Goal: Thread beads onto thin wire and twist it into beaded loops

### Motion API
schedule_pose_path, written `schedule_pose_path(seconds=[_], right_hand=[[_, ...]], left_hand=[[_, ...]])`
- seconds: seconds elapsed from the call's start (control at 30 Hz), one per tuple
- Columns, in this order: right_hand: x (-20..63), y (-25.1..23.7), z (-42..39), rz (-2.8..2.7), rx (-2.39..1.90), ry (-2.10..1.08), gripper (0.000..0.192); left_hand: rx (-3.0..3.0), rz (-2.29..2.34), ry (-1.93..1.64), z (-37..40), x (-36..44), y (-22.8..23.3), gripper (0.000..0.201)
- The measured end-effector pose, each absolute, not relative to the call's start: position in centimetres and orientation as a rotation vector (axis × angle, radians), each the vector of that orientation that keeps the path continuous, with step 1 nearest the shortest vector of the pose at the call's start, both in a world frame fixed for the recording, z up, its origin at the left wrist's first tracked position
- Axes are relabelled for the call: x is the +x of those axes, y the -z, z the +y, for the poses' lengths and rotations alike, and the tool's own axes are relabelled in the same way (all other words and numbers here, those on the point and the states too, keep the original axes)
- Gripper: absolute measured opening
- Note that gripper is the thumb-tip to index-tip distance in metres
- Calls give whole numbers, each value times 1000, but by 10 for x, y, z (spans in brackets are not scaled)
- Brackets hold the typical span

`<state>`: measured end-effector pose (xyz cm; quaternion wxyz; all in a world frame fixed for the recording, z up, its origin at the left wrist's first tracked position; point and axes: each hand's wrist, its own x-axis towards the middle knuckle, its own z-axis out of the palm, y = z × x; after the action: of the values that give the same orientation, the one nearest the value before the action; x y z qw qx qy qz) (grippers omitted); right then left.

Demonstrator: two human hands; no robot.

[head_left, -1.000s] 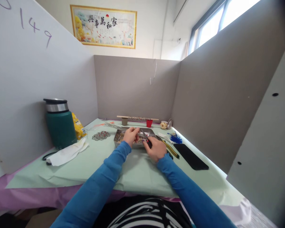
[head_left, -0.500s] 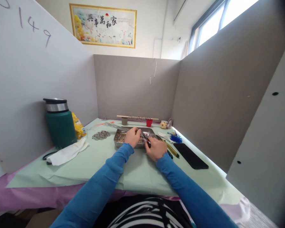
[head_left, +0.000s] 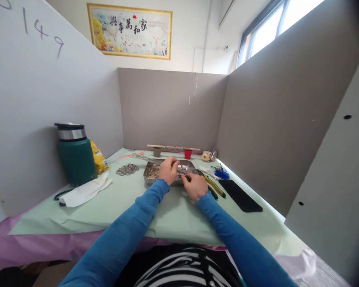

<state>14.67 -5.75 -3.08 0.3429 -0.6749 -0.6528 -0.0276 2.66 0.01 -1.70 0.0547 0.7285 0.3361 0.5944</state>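
Note:
A shallow metal tray (head_left: pixel 146 174) holding several small beads lies on the pale green table cover. Over its front edge my left hand (head_left: pixel 168 170) pinches a thin wire with its fingertips. My right hand (head_left: pixel 196 186) is closed on the dark handles of small pliers (head_left: pixel 182 169), whose tip points up and left toward my left fingers above the tray. What sits between the pliers' jaws is too small to make out.
A green thermos (head_left: pixel 75 156), a yellow packet (head_left: pixel 98 158) and a white cloth (head_left: pixel 85 191) stand left. A beaded piece (head_left: pixel 127 169) lies by the tray. Yellow-handled pliers (head_left: pixel 214 186), a blue feather (head_left: pixel 221 173) and a black phone (head_left: pixel 239 195) lie right. A stick rests on two small cups (head_left: pixel 188 154) at the back.
Both hands have shifted slightly away from me over the tray, and the pliers tip has tilted more upright toward my left fingers.

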Motion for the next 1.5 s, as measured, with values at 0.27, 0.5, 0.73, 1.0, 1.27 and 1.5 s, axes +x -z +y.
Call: schedule_pose_path(seconds=[0.27,0.5,0.73,1.0,1.27,1.5], right_hand=[[165,25,-58,-1472,-1117,-1443,35],[182,17,-62,-1417,-885,-1993,38],[180,23,-61,-1529,-715,-1864,43],[172,30,-56,-1493,-856,-1229,40],[171,31,-56,-1607,-937,-988,39],[169,32,-55,-1622,-1011,-881,36]], left_hand=[[1845,773,-1779,-8,21,6,17],[1531,649,-1549,-4,16,4,25],[1222,590,-1504,3,10,1,29],[1426,595,-1529,0,15,5,26],[1826,723,-1652,-9,15,0,18],[2317,932,-1832,-5,16,6,12]])
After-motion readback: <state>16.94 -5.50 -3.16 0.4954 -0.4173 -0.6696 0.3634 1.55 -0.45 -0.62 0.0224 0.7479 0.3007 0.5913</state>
